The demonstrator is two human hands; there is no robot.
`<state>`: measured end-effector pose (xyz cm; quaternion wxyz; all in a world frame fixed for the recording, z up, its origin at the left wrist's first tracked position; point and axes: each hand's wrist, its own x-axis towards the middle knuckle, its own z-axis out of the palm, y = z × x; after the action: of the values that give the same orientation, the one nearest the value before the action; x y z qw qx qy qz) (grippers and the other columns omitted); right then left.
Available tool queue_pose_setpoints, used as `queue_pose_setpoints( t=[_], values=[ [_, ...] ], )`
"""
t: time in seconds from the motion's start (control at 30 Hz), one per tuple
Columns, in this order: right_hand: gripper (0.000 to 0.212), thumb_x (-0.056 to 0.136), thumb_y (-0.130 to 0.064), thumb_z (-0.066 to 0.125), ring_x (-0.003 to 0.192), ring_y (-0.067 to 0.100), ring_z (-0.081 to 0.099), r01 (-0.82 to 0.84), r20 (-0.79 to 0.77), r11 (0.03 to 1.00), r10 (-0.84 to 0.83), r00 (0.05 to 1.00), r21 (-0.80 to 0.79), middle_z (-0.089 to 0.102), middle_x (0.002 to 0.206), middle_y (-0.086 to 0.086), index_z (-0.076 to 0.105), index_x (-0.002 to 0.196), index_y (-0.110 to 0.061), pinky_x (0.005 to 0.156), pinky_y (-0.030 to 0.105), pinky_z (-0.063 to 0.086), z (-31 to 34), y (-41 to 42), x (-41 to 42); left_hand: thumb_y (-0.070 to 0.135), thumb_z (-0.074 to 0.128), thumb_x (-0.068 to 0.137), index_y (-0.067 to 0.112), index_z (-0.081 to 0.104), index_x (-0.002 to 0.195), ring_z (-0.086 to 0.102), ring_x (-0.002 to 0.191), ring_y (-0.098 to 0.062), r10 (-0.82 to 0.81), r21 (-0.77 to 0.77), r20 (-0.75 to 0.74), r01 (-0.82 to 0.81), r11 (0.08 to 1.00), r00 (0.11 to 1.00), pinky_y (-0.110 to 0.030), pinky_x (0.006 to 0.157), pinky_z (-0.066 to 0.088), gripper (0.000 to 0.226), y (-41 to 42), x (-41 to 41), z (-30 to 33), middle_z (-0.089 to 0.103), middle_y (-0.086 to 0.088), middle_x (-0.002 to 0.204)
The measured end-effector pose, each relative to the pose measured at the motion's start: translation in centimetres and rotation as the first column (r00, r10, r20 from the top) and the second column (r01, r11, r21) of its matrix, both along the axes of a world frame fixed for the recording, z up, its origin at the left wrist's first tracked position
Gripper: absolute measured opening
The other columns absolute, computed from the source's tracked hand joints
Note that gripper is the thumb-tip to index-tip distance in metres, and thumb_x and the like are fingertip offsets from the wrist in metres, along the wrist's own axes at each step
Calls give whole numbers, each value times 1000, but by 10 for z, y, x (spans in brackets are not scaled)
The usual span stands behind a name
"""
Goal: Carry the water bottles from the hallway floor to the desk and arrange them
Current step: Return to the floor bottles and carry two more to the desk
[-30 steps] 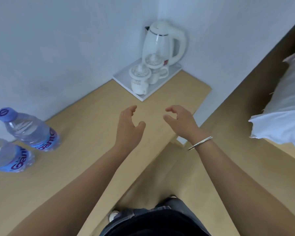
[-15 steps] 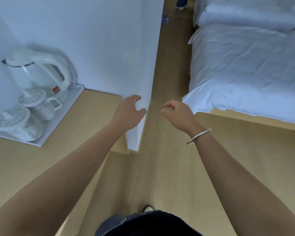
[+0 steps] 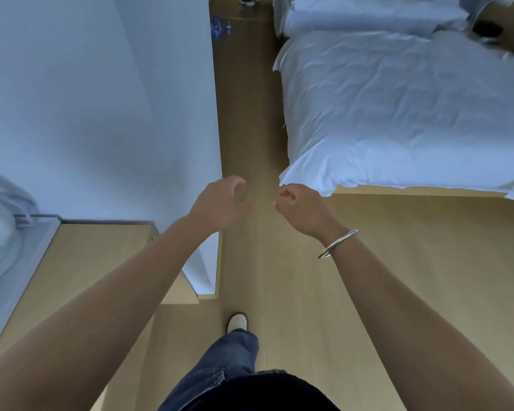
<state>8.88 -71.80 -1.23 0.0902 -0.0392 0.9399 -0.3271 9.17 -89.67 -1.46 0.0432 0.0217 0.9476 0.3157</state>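
Both hands, left (image 3: 220, 203) and right (image 3: 301, 209), loosely curled and empty above wood floor (image 3: 398, 277) beside a white bed (image 3: 398, 114).

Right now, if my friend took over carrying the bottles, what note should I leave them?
Left hand: holds nothing, fingers loosely curled.
Right hand: holds nothing too.
Bottles: small blue shapes on the floor far down the hallway beside the wall, too small to count.
Desk: at lower left, only a tray edge shows on it; no bottles in view there.
Left: walk down the hallway between wall and bed, pick up the bottles, bring them back, line them up.
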Motion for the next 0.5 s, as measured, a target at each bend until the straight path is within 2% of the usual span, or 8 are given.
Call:
queue_pose_setpoints(
  t=[0.13,0.37,0.5],
  values=[
    [32,90,-27,52,109,24,52,27,11,1000,-28,1000,14,58,117,8,57,115,-7,90,34,42,4,-4,-43,28,55,91,14,49,130,51,120,-20,-48,9,12,48,999,999,-27,94,39,42,-1,-55,6,55,-4,132],
    [36,90,-30,51,113,21,51,74,47,995,-77,996,59,53,126,3,54,120,-11,92,33,42,1,-3,-100,27,56,90,14,51,128,52,119,-20,-153,40,72,150,988,986,-31,95,41,40,0,-130,7,56,-4,129],
    [32,89,-28,52,108,23,53,95,40,994,-97,994,60,57,120,7,57,112,-6,90,35,42,1,-3,-127,29,56,91,15,52,127,54,115,-20,-175,54,79,172,984,981,-28,91,42,38,11,-160,4,57,-3,127]
  ],
)
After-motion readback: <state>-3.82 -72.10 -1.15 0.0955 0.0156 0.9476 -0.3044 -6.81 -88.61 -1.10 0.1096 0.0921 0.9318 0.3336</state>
